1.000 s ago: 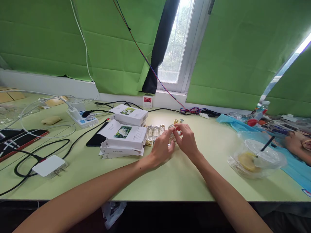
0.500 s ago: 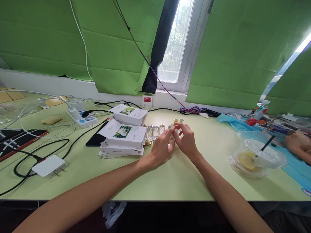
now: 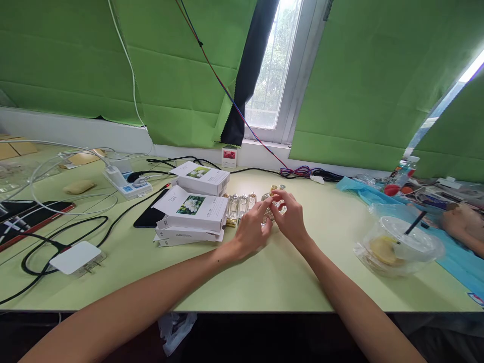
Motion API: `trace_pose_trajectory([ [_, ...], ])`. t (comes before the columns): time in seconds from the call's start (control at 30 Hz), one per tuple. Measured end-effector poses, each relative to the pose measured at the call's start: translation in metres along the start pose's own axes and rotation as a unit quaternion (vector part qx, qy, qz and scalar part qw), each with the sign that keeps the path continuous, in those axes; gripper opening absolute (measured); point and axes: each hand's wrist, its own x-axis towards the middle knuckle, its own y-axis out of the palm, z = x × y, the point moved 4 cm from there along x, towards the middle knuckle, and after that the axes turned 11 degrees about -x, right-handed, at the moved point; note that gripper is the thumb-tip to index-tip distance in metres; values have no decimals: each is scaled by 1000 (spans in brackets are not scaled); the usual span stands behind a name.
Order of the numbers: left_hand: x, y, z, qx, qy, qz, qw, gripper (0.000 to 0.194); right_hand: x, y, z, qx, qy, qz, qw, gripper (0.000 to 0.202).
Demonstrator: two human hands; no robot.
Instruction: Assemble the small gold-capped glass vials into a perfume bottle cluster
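Note:
My left hand (image 3: 252,228) is closed on a small clear glass bottle (image 3: 266,217), which its fingers partly cover. Right beside it, my right hand (image 3: 289,217) pinches at the bottle's top; what sits between those fingertips is too small to make out. Several little glass bottles (image 3: 242,203) stand in a row left of my hands. Behind my fingers are a gold cap (image 3: 273,188) and a silvery one (image 3: 282,187). White boxes with flower pictures (image 3: 204,212) are stacked to the left, one with its flap open.
A black phone (image 3: 148,216), a power strip (image 3: 132,187), a white charger (image 3: 77,258) and cables lie on the left. On the right are a bagged cup with a straw (image 3: 401,244), a blue sheet (image 3: 357,191) and another person's hand (image 3: 463,227).
The other person's hand at the far right has shifted slightly. My own hands have hardly moved and stay together at the bottle.

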Motion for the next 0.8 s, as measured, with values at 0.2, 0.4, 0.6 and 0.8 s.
trace_pose_trajectory([
  [0.2,0,-1,-1,2,3,0,1000,61,0,0,-2,11,18,-3,1000,20],
  [0.4,0,0,1,13,3,2,1000,59,-1,3,-4,22,37,-9,999,19],
  [0.6,0,0,1,18,-2,1,1000,57,-2,4,-5,27,52,-10,998,18],
  [0.8,0,0,1,19,2,-1,1000,59,-2,4,-4,31,55,-11,998,17],
])
